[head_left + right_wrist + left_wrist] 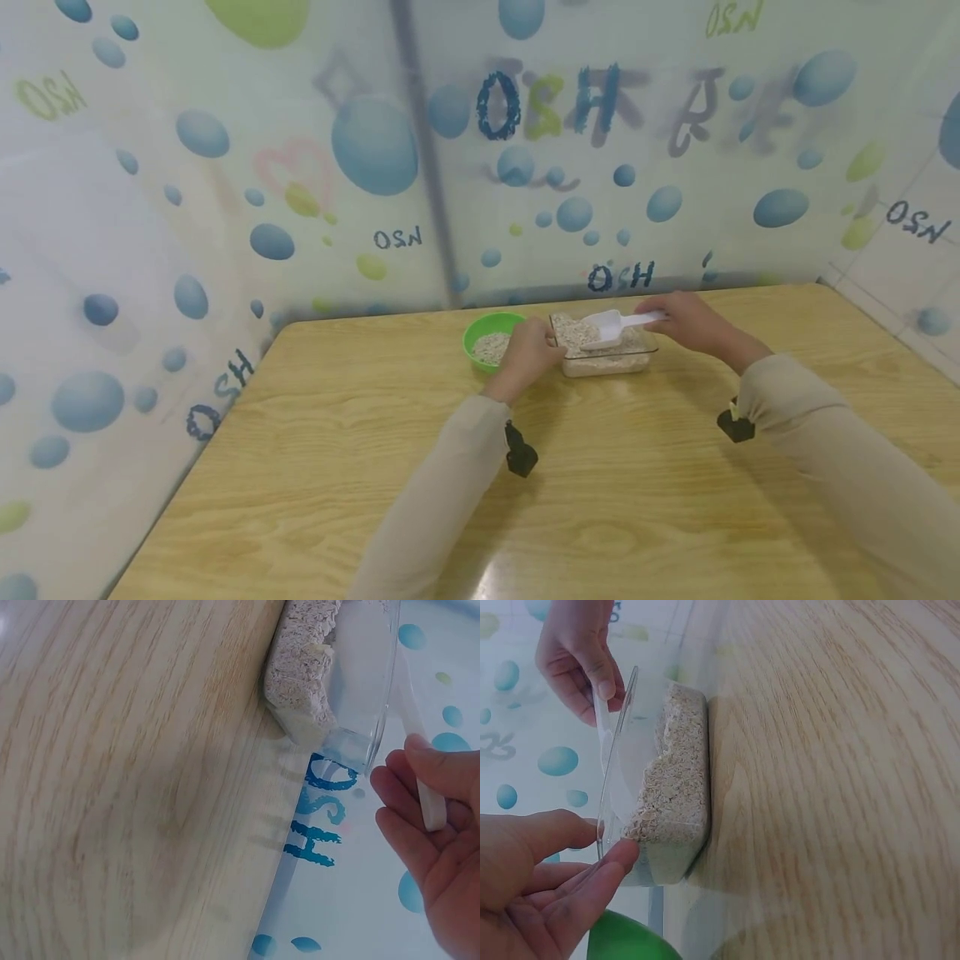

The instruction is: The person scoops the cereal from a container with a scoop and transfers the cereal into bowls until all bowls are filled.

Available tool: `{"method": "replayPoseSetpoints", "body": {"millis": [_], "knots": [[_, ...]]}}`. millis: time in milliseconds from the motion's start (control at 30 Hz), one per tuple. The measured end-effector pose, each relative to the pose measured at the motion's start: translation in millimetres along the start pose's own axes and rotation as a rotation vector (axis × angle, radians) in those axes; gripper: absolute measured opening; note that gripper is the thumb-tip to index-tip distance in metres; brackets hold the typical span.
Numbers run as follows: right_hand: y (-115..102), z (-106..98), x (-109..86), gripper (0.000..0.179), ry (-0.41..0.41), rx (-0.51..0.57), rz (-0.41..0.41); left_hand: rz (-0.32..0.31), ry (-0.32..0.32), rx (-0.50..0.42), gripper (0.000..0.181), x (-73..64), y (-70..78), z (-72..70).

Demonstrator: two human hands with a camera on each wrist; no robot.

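Note:
A clear glass container [607,365] holds pale oat flakes [676,776], heaped toward its left end. My left hand [531,350] pinches the rim at that end, thumb and fingers on either side of the glass in the left wrist view. In my right hand [688,321] is the handle of a white scoop [617,323], gripped between thumb and fingers from the right. The scoop's head dips into the container, with flakes at its mouth. Just left of the container, partly behind my left hand, stands a green bowl [480,323] with flakes inside.
The wooden table [360,467] reaches back to a wall covering [300,242] printed with blue and green dots and lettering. Container and bowl stand near the table's far edge. A dark wrist device [520,450] hangs under the left sleeve, another [735,423] under the right.

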State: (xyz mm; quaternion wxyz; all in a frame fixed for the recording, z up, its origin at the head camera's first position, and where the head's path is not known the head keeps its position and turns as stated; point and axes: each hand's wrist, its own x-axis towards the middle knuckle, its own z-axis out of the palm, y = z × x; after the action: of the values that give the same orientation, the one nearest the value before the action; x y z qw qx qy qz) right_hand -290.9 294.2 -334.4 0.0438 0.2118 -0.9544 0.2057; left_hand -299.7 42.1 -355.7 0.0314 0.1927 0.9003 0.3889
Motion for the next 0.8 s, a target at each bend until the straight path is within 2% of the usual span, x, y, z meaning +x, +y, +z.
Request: {"method": "replayPoseSetpoints", "body": {"millis": [300, 533, 800], "knots": [[1.5, -1.3, -7.4, 0.024, 0.032, 0.017, 0.007, -0.005, 0.003, 0.0, 0.051, -1.5, 1.8, -1.1], [2.2, -5.0, -12.1, 0.028, 0.046, 0.072, 0.043, -0.019, 0.003, -0.058, 0.051, -1.6, 0.4, -2.1], [0.6, -7.6, -16.4, 0.029, 0.076, 0.069, 0.061, -0.023, -0.004, -0.057, 0.045, -0.6, -1.7, -9.4]]}}
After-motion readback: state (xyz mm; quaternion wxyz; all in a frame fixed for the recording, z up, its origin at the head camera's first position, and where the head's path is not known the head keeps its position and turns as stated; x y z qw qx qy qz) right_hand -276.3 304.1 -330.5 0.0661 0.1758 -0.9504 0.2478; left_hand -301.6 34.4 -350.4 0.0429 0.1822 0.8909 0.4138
